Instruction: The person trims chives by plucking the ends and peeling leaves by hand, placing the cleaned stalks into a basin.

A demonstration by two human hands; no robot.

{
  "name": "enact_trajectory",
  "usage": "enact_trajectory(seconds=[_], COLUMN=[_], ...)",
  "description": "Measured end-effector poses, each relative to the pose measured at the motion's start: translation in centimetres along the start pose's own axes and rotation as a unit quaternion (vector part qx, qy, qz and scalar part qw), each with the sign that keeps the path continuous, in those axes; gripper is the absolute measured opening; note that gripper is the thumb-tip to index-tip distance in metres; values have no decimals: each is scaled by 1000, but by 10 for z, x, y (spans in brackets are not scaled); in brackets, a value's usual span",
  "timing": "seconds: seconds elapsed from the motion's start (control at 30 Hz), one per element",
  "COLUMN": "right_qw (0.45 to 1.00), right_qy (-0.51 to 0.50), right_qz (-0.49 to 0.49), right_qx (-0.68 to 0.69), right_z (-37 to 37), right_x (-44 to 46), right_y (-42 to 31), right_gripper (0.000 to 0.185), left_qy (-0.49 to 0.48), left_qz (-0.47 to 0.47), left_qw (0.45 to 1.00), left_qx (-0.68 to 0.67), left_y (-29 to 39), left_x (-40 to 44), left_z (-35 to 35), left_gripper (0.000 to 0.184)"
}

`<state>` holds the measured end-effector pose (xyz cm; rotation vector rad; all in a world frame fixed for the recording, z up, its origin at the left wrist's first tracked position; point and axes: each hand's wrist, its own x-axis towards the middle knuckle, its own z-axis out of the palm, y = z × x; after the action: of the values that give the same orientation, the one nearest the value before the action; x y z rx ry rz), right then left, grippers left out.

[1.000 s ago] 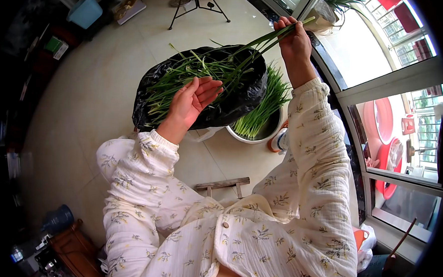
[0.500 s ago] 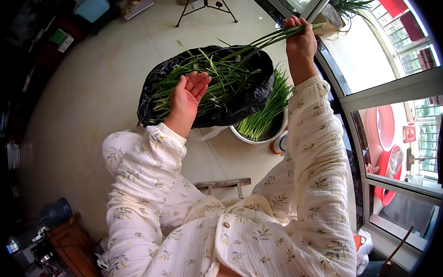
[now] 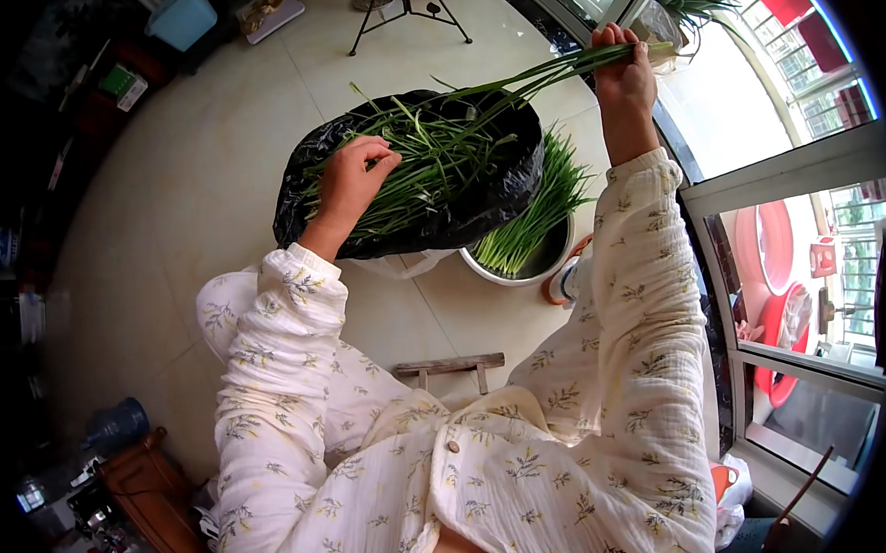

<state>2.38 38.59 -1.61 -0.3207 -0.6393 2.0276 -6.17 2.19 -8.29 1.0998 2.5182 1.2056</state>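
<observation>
A black plastic bag [image 3: 506, 215] lies spread open on the floor, filled with a loose heap of green chives [image 3: 439, 156]. My left hand [image 3: 356, 180] is over the left part of the heap, its fingers curled together in a pinch; what is in them, if anything, I cannot make out. Out to the right, my right hand [image 3: 625, 86] is closed round the ends of a few long chives [image 3: 549, 74], whose other ends trail back over the bag. Beside the bag, a white-rimmed basin [image 3: 523, 281] holds neatly aligned chives [image 3: 531, 216].
A small wooden stool [image 3: 448, 364] stands between the knees. Near the basin is an orange-and-white container [image 3: 563, 283]. Black metal stand legs [image 3: 412, 15] rise at the far side. A glass-paned door frame [image 3: 789, 174] runs along the right, and a blue bin [image 3: 182, 13] sits far left.
My left hand has turned over and gone from open, palm up, to pinched fingers, shifting slightly left. My right hand has moved a little right with the chives.
</observation>
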Motion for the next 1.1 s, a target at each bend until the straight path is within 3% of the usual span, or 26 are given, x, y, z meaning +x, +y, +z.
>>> enact_trajectory(seconds=[0.03, 0.1, 0.2, 0.3, 0.5, 0.6, 0.8, 1.0, 1.1], right_qw=[1000, 1000, 1000, 1000, 1000, 1000, 999, 999, 999], right_qy=[-4, -10, -19, -22, -14, -16, -21, -24, -30], right_qz=[2, 6, 13, 18, 17, 17, 13, 11, 6], right_qx=[0, 3, 3, 7, -7, -14, -29, -24, -19], right_z=[-1, -1, -2, -2, 1, 1, 0, 2, 3], right_x=[0, 0, 0, -1, -4, -5, -7, -10, -11], right_y=[0, 0, 1, 2, 0, 0, 2, 3, 4], right_gripper=[31, 31, 31, 31, 32, 32, 32, 30, 30], left_qy=[-44, -127, -236, -309, -317, -301, -271, -225, -150], left_qz=[-36, -104, -184, -187, -197, -207, -126, -152, -192], left_qw=[992, 925, 833, 782, 746, 742, 842, 854, 828], left_qx=[-117, -343, -465, -508, -551, -562, -449, -443, -505], left_y=[2, 14, 35, 42, 45, 51, 46, 45, 43], left_x=[0, 3, 0, 1, 3, 2, -4, -5, -6], left_z=[2, 7, 3, 1, -4, -8, -1, -2, 3], left_gripper=[21, 23, 27, 30, 34, 35, 25, 17, 14])
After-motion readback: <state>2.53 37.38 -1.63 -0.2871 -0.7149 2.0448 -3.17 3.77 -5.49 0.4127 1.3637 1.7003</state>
